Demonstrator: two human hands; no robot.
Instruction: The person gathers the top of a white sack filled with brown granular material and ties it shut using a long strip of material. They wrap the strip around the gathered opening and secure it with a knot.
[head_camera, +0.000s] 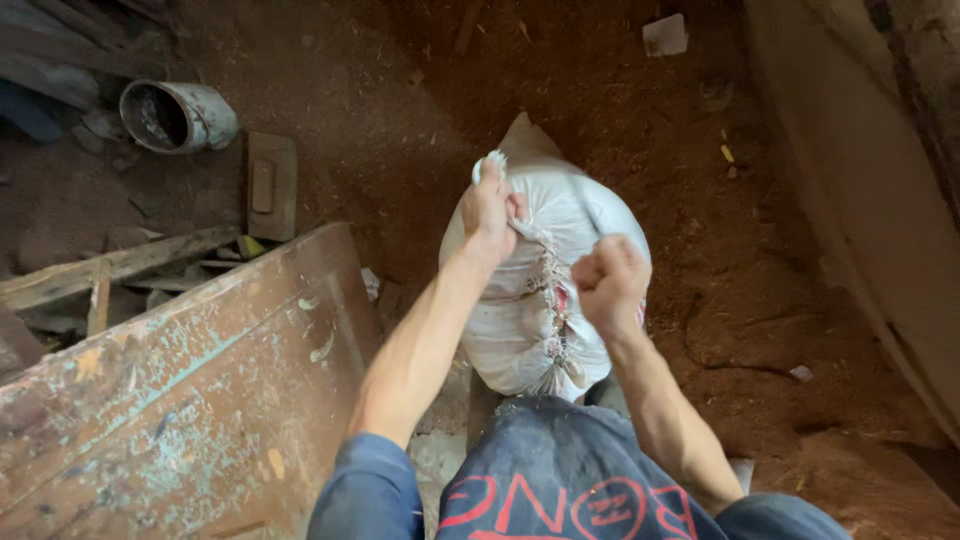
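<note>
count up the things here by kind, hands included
white woven sack: 1
gripping hands: 2, left hand and right hand
grey pipe section: 1
worn painted wooden panel: 1
wooden block: 1
total: 6

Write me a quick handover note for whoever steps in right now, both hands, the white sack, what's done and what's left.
Left hand: fisted on the gathered top of the white sack.
Right hand: closed fist at the frayed seam running down the sack's side.
Sack: full, standing in front of the person above the dirt floor, beside a worn paint-flecked wooden board; its underside is hidden.
Done: sack filled, mouth bunched.
Left: whether it is tied cannot be told.
</note>
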